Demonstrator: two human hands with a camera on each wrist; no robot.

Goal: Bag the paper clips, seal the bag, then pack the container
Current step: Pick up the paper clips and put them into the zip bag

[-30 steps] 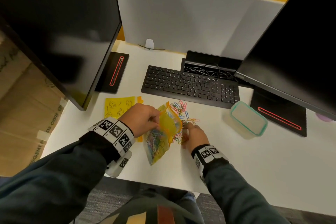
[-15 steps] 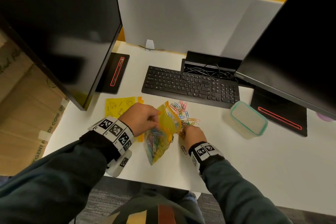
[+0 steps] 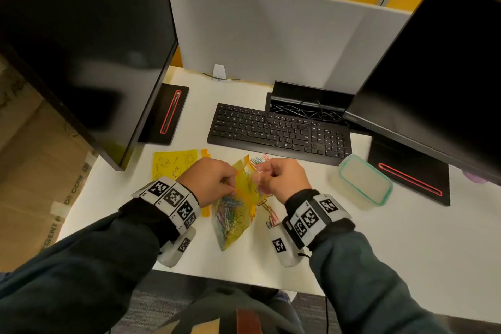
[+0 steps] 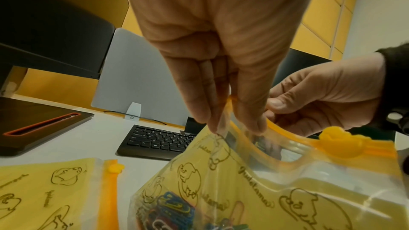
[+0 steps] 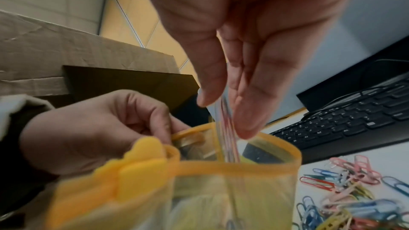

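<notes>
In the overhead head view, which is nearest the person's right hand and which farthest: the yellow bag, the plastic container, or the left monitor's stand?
From the right hand:
1. Yellow bag: right beside it, held open between both hands by the left hand.
2. Plastic container: on the desk to its right, apart from it.
3. Left monitor's stand: far left, toward the back.

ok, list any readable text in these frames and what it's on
"gudetama": cursive, repeated on the yellow zip bag.
"...GENT" and "...COR...": cut-off print on the cardboard box.
"Q W E R T": key legends on the keyboard, barely legible; the other keys are too small.
Spare bag: similar script, too partial to read.
Wrist bands: coded square markers, no words.
</notes>
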